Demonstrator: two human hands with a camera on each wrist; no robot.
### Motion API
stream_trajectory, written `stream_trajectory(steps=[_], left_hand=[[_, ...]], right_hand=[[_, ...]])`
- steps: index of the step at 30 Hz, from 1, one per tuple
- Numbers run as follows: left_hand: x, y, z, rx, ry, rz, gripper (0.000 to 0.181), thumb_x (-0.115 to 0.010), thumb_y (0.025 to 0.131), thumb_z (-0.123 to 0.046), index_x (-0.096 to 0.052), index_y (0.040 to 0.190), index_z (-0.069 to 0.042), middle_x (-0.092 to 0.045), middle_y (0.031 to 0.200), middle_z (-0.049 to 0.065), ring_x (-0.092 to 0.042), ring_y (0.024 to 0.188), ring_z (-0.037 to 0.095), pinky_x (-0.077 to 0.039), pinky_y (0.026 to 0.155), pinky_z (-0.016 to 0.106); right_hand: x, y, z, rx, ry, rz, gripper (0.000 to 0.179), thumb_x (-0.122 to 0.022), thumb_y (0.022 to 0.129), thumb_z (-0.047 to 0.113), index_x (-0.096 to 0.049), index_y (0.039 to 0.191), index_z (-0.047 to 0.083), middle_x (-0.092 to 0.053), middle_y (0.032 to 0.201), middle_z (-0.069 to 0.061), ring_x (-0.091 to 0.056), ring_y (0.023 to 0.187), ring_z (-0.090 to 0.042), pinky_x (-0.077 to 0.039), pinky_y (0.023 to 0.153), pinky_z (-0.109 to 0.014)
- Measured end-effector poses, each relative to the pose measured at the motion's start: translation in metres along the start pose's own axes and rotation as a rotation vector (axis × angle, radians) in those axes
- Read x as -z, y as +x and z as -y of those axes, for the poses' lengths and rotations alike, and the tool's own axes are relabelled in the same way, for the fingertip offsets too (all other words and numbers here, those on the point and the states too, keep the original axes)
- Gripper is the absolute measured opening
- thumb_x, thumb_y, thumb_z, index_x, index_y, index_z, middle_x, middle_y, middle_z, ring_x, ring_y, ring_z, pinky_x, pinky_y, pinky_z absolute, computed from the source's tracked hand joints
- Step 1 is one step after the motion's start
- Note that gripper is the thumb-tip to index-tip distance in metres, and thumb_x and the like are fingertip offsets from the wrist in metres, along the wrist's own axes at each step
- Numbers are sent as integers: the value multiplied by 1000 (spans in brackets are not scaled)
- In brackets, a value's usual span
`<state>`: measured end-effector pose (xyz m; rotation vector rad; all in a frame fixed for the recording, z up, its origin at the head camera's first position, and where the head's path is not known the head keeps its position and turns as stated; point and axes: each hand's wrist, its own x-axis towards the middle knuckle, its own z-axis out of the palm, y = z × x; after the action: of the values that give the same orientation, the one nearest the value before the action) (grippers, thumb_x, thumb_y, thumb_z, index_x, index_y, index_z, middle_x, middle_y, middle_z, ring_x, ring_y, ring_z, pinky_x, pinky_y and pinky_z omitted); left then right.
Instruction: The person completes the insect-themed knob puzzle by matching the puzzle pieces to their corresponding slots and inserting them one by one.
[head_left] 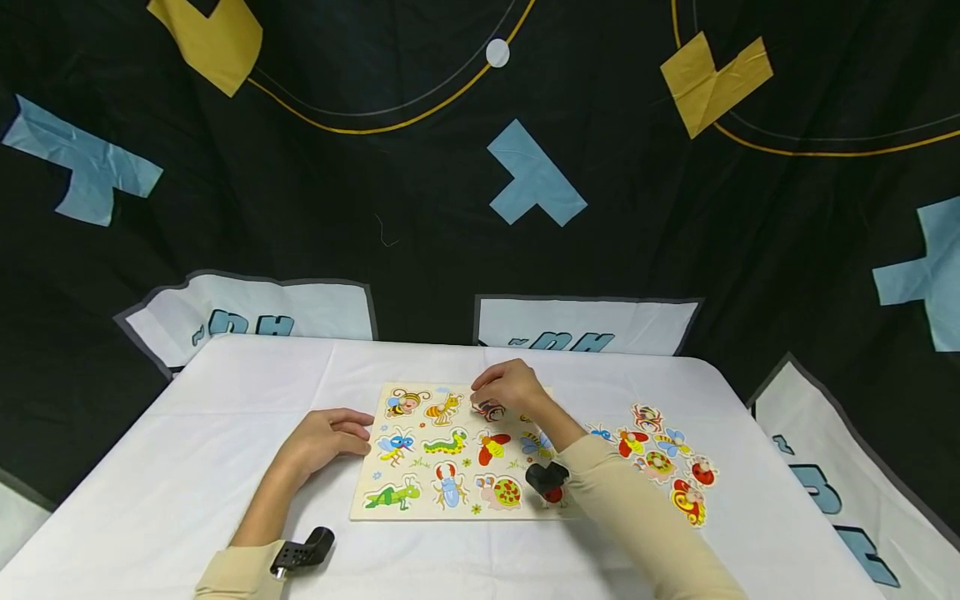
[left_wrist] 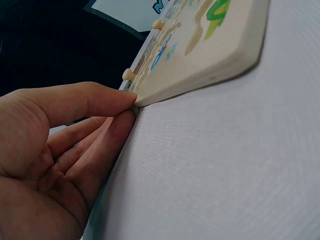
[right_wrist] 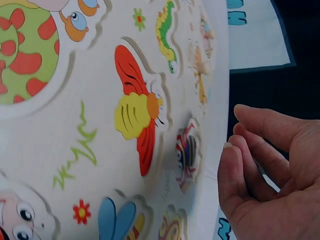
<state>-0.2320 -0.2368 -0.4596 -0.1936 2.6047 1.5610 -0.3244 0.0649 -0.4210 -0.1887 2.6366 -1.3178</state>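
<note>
On the table (head_left: 187, 467), the puzzle board (head_left: 420, 513) is pinched at its left edge by the left hand (head_left: 326, 435). The right hand (head_left: 513, 387), fingertips slightly parted and nothing held, is poised by the board's far-side spider figure (head_left: 491, 412).

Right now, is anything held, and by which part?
Nothing appears held: the right hand looks empty, and the left hand just touches the left edge of the bug puzzle board.
</note>
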Motion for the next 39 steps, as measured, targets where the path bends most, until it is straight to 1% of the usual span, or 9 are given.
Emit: stream_trajectory(steps=[5, 9, 13, 16, 18, 21, 24, 30, 39], left_hand=[[0, 0, 0, -7, 0, 6, 52, -83, 73, -8, -69, 123, -1, -76, 90, 4, -66, 82, 11, -50, 74, 26], [-1, 0, -1, -8, 8, 6, 52, -83, 73, -9, -69, 123, -2, -77, 91, 5, -66, 82, 11, -49, 75, 26], [0, -1, -3, -10, 10, 10, 52, -83, 74, -9, -69, 123, -1, -77, 91, 5, -66, 82, 10, -49, 75, 26], [0, -2, -3, -16, 5, 13, 52, -83, 74, -8, -68, 124, 0, -76, 91, 5, -65, 81, 11, -50, 74, 26], [0, -1, -4, -19, 1, 13, 52, -83, 74, -7, -68, 123, 1, -76, 90, 5, -65, 81, 11, -50, 73, 25], [0, -1, -4, -23, -2, 19, 52, -82, 74, -7, -68, 124, 1, -76, 90, 5, -65, 80, 11, -50, 72, 25], [-1, 0, -3, -6, -2, 19, 51, -82, 75, -6, -68, 123, 0, -75, 89, 4, -65, 80, 11, -51, 71, 25], [-1, 0, -3, -7, 6, 19, 52, -82, 74, -6, -68, 124, 1, -75, 89, 4, -65, 80, 12, -51, 71, 25], [0, -2, -4, 7, 21, 15, 52, -82, 74, -6, -68, 124, 0, -75, 89, 3, -65, 81, 13, -50, 73, 26]], right_hand=[[11, -5, 0, -20, 2, -9, 12, -83, 80, 21, -81, 91, 16, -73, 91, 1, -65, 87, -23, -51, 74, -32], [19, -9, 0, -24, -20, -23, 14, -82, 81, 23, -81, 94, 16, -74, 94, 1, -65, 88, -21, -50, 76, -32], [28, -13, -3, -24, -1, -26, 19, -82, 82, 21, -80, 98, 12, -74, 97, -1, -66, 89, -22, -55, 84, -40], [35, -15, -4, -20, 12, -36, 20, -82, 82, 20, -79, 99, 11, -74, 97, -3, -67, 89, -25, -55, 88, -45], [40, -16, -6, -20, 1, -54, 18, -83, 82, 21, -79, 97, 12, -74, 95, -3, -68, 88, -25, -55, 85, -44], [48, -17, -10, -26, -26, -86, 18, -84, 81, 22, -79, 95, 13, -74, 93, -3, -65, 86, -24, -53, 79, -38], [55, -18, -15, -35, -51, -108, 20, -84, 81, 25, -79, 96, 13, -74, 94, -3, -64, 86, -21, -50, 75, -32], [68, -20, -22, -49, -29, -119, 23, -84, 82, 26, -78, 99, 13, -74, 97, -4, -67, 88, -22, -53, 83, -37], [82, -24, -28, -64, -17, -141, 24, -83, 83, 26, -78, 101, 12, -75, 99, -5, -66, 87, -23, -53, 82, -38]])
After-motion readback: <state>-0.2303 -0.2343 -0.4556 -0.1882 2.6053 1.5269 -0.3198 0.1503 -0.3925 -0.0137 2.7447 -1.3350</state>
